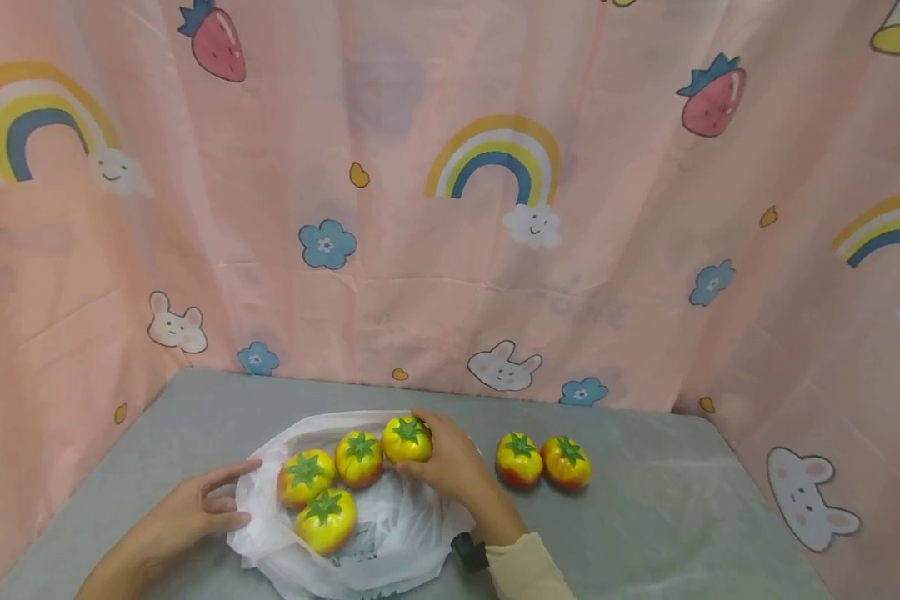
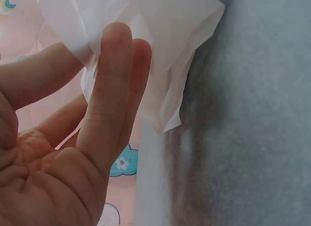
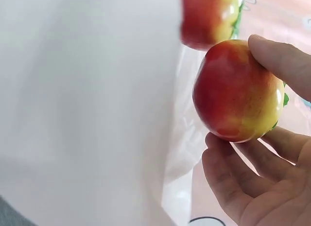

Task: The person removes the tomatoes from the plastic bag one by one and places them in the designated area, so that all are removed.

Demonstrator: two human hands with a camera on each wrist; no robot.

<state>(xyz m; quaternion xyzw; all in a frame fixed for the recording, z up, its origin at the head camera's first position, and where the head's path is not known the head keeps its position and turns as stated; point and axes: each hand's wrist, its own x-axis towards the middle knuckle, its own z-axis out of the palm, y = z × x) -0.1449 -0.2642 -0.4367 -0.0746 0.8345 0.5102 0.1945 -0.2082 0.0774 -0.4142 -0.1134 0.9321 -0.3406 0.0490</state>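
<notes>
A white plastic bag [image 1: 412,567] lies spread with its mouth wide. Three yellow-red tomatoes with green star-shaped tops, one of them this front tomato [image 1: 326,521], sit within its rim. My left hand [image 1: 183,512] holds the bag's left edge; the left wrist view has the thin plastic [image 2: 165,65] between its fingers. Over the bag's far right part, my right hand [image 1: 457,471] grips another tomato [image 1: 407,439] by its sides. In the right wrist view, thumb and fingertips hold that tomato [image 3: 238,92] from opposite sides, close by a second tomato [image 3: 206,17].
Two more tomatoes, a left one [image 1: 519,460] and a right one [image 1: 567,463], stand side by side on the grey table [image 1: 667,517], right of the bag. A pink patterned curtain [image 1: 390,317] surrounds the table's back and sides.
</notes>
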